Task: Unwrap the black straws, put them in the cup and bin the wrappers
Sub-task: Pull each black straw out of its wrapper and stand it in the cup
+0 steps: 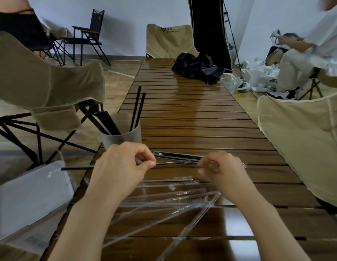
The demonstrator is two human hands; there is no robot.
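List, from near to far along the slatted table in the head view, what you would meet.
Empty clear wrappers → the left hand and right hand pulling a black straw out of its wrapper → wrapped straw → cup holding black straws → black bag → beige chair.

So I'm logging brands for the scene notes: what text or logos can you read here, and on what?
"WATER CLEAN", last letter unsure, under a dark logo with unreadable small characters: back of the beige chair at the table's far end.
Printed label on the white bin: too blurred to read.
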